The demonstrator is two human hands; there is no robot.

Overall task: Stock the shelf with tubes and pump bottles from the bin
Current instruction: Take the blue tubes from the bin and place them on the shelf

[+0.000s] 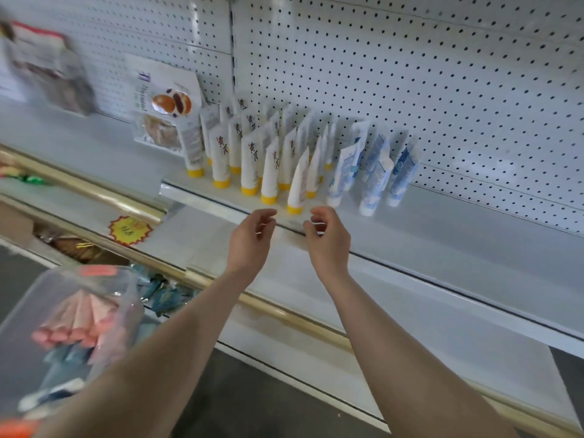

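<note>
- Left hand [252,237] and right hand [328,235] are both hovering half-curled and empty, just in front of the shelf [442,235] edge.
- The yellow-capped tubes [271,172] are standing cap-down in tight rows, leaning — one bump and I'm guessing they're toppling like dominoes into the blue tubes [376,181] beside them.
- The clear bin [44,311], low left, is holding pink tubes [76,324] plus blurry darker stuff — can't spot any pump bottles.

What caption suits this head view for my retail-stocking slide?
Both empty hands, left and right, hover before yellow-capped tubes standing on the shelf.
</note>
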